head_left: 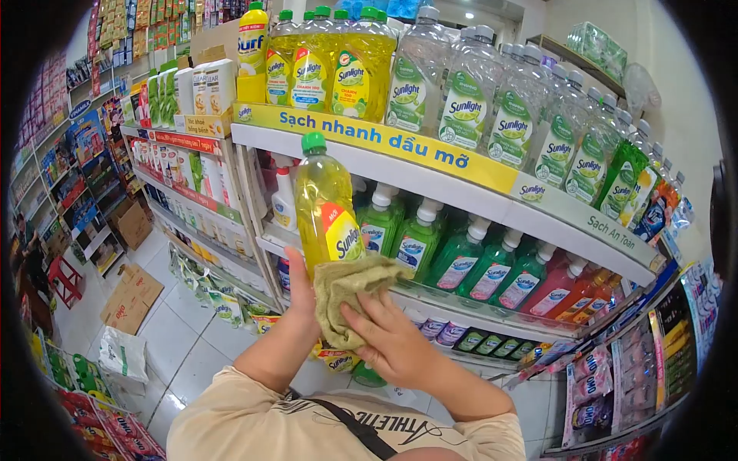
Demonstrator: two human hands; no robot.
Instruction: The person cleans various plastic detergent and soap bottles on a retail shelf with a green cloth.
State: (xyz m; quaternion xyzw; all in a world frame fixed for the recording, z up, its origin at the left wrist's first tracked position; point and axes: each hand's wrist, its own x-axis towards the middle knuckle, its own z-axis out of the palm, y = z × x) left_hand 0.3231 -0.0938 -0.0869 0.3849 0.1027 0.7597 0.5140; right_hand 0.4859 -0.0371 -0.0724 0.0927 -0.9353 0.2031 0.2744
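The right hand [400, 346] presses a crumpled green cloth [342, 296] against the lower part of the yellow bottle [324, 196]; the left hand [301, 296] grips that bottle, nearly upright, in front of the shelf [377, 147]. A loose left grip under the cloth's push could let it slip; tipped forward, its cap could knock the clear bottles [465, 107] beyond.

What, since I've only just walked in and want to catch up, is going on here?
A person is holding a clear plastic bottle of yellow liquid with a green cap in the left hand. The right hand presses a crumpled olive-green cloth against its lower part. The bottle is off the shelf, held up in front of a white shelf rack with a yellow label strip.
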